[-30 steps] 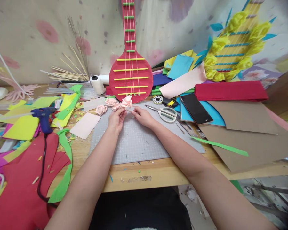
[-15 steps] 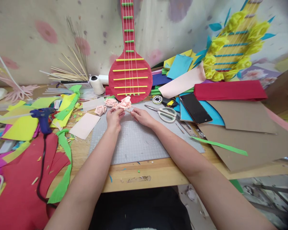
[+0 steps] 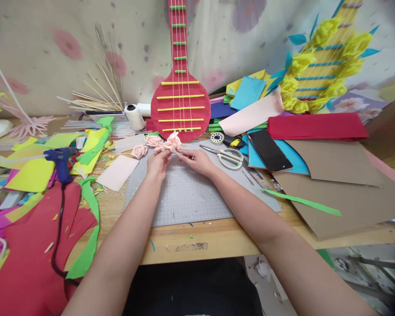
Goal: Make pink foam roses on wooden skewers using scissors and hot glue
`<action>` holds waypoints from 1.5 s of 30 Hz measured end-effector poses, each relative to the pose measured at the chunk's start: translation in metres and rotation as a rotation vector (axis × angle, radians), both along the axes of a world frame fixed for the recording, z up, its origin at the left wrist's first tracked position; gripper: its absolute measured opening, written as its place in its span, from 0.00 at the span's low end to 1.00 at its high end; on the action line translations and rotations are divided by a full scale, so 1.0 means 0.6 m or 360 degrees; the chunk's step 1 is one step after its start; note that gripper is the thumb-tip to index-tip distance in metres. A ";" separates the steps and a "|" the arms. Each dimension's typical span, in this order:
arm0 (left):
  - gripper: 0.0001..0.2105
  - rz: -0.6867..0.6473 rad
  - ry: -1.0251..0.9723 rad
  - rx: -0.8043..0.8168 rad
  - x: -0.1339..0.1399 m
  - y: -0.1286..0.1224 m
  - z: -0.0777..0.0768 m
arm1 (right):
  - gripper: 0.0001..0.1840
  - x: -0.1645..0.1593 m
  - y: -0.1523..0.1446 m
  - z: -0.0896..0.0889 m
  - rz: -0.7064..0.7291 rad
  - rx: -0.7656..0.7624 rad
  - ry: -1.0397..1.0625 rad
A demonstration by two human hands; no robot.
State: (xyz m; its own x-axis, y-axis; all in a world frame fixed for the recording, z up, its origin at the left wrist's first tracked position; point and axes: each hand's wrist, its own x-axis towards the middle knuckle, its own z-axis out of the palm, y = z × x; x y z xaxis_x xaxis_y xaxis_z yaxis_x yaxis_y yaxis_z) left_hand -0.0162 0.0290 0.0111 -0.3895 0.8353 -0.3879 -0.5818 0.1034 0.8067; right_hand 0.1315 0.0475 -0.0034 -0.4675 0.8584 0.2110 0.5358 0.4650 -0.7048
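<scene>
A pale pink crepe-paper flower (image 3: 174, 141) is pinched in the fingers of my left hand (image 3: 157, 164), above the grey cutting mat (image 3: 191, 197). Close by on the right, my right hand (image 3: 199, 162) has its fingers closed at the base of this flower, on its thin stick stem; the fingertips hide most of it. Two more pink paper flowers rest left of my hands, one rolled rose (image 3: 139, 151) and another flower (image 3: 153, 140) partly behind my left hand. Just beyond stands a red paper-covered lute shape (image 3: 181, 103) with yellow and green bars and white strings.
Scissors (image 3: 229, 158) and a black phone (image 3: 270, 150) lie to the right, near brown cardboard (image 3: 335, 197). On the left are a blue glue gun (image 3: 62, 164), red paper (image 3: 29, 245) and green strips (image 3: 88, 237). A yellow-flowered instrument shape (image 3: 319, 74) leans at the back right.
My right hand's fingers have shifted slightly left, closer to the flower and my left hand. The whole view has moved a little; the table items look unmoved.
</scene>
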 end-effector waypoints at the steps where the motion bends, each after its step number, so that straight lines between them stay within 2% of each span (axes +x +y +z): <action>1: 0.08 -0.0001 0.0012 0.0003 0.001 -0.001 0.000 | 0.21 0.000 0.000 0.000 0.0019 0.0004 0.0007; 12: 0.13 0.0157 -0.0029 0.0144 0.016 -0.004 -0.001 | 0.22 0.000 -0.001 -0.003 0.0195 -0.0018 0.0190; 21: 0.12 0.0184 -0.0015 0.0236 0.013 -0.002 -0.007 | 0.13 -0.001 0.000 0.003 -0.0029 -0.0009 0.0150; 27: 0.15 0.0160 -0.0046 0.0257 0.016 -0.005 -0.007 | 0.14 0.002 0.003 0.003 -0.0074 0.0050 0.0070; 40: 0.11 0.0001 -0.0069 0.0226 0.015 -0.004 -0.004 | 0.16 0.008 0.007 0.008 -0.0016 0.0045 0.0048; 45: 0.11 0.0019 -0.0048 0.0267 0.015 -0.004 -0.006 | 0.15 0.006 0.005 0.008 -0.0029 0.0112 -0.0055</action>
